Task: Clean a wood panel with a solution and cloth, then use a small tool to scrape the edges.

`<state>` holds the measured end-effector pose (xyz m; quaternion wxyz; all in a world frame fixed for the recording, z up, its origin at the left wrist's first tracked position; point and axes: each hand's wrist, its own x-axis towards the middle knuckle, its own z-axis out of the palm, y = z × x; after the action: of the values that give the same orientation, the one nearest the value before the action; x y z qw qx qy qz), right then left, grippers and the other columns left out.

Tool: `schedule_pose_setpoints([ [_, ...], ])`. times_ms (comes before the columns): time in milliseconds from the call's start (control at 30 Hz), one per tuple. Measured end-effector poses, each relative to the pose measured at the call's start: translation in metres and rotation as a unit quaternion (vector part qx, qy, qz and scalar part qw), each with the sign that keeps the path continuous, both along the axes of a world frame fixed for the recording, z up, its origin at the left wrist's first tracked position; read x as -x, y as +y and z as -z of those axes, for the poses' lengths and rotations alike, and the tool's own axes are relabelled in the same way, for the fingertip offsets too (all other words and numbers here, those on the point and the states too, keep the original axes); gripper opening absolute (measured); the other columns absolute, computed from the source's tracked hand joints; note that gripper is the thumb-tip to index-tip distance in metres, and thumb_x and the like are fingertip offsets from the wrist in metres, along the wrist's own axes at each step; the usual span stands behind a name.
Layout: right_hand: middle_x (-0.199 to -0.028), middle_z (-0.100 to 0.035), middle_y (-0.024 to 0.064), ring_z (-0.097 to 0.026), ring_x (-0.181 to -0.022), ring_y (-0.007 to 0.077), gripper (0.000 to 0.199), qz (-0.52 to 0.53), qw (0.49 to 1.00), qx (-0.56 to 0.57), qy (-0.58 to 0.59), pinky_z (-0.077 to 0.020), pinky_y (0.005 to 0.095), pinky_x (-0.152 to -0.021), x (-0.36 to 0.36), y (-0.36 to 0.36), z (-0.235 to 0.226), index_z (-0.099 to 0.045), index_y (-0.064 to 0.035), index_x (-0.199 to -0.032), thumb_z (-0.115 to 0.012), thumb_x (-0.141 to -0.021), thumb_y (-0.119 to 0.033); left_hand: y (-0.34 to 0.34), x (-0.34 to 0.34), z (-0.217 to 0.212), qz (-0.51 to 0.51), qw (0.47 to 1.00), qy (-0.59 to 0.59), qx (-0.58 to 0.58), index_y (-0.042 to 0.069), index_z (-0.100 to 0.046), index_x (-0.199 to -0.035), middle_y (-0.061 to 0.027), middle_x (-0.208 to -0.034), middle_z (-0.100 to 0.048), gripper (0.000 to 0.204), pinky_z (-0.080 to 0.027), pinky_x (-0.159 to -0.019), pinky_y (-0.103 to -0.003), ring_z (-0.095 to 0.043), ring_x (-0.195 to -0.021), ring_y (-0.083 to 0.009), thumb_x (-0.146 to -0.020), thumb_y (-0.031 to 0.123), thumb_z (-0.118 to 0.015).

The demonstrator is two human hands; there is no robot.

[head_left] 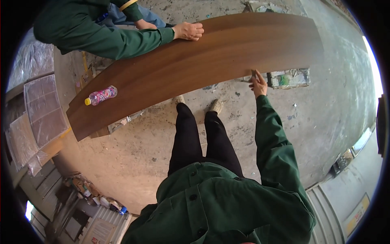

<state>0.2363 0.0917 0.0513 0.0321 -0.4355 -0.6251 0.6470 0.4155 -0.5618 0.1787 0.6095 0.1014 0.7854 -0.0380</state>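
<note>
A long brown wooden panel (183, 67) lies across supports in front of me, running from lower left to upper right. At its near edge, right of the middle, is my right hand (259, 84), with thumb and fingers closed on a small dark flat piece (254, 74) whose kind I cannot make out. My left hand is out of view. Across the panel, a co-worker in a green jacket rests one hand (189, 31) on the far edge; the other hand (144, 25) is just behind it. A clear bottle (102, 96) with a pink label and yellow cap lies on the panel's left part.
Under the panel's right part stands a worn, paint-spotted support (289, 78). Plastic-wrapped panels (42, 107) are stacked at the left. Assorted containers (91, 191) sit at the lower left. My shoes (216, 106) are on the stained concrete floor (134, 162).
</note>
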Motion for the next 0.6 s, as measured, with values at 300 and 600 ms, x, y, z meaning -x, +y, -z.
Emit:
schedule_pose_setpoints([
  [300, -0.064, -0.057, -0.002, -0.05, -0.053, 0.005, 0.033, 0.091, 0.992, -0.06, 0.07, -0.0416, 0.0203, -0.046, 0.011, -0.015, 0.037, -0.056, -0.0231, -0.122, -0.051, -0.091, -0.013, -0.013, 0.04, -0.038, 0.015, 0.997, -0.047, 0.062, 0.006, -0.054, -0.11, -0.0223, -0.109, -0.058, 0.055, -0.043, -0.085, -0.049, -0.056, -0.1, -0.0397, -0.085, 0.052, -0.037],
  [600, -0.067, -0.058, 0.0036, -0.055, -0.06, 0.0103, 0.037, -0.019, 0.969, -0.234, -0.077, -0.0457, 0.0257, -0.059, 0.012, -0.06, 0.03, -0.058, -0.0334, -0.116, -0.057, -0.085, -0.013, -0.013, 0.059, -0.056, 0.009, 0.992, -0.082, 0.099, 0.006, -0.054, -0.111, -0.0221, -0.11, -0.058, 0.056, -0.043, -0.086, -0.049, -0.056, -0.101, -0.0392, -0.084, 0.052, -0.036],
])
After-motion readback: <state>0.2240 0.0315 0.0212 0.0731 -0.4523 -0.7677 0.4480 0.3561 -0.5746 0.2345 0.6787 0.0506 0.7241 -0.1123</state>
